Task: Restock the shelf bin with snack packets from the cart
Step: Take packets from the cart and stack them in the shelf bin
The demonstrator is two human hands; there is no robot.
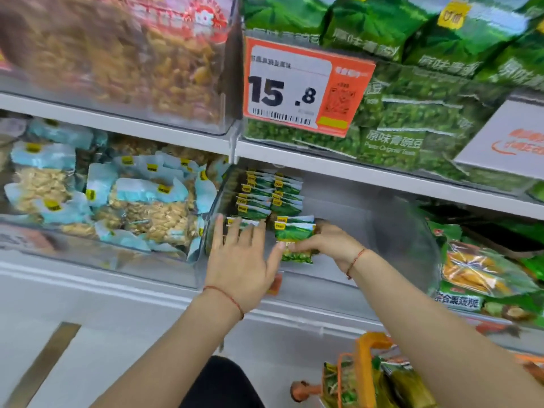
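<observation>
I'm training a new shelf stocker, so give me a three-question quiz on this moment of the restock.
1. True or false: the right hand holds a green snack packet.
2. The left hand is: A) gripping the orange cart B) open, its fingers on the packets in the clear bin C) at the price tag.
3. What number is on the price tag?

Key: 1 true; 2 B; 3 15.8

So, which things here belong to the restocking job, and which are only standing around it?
Belong to the job:
- green snack packet, gripped by the right hand
- left hand, fingers spread on the packets already in the clear shelf bin
- orange cart

Just nearby:
- price tag
- blue peanut packs
- large green pea bags
</observation>
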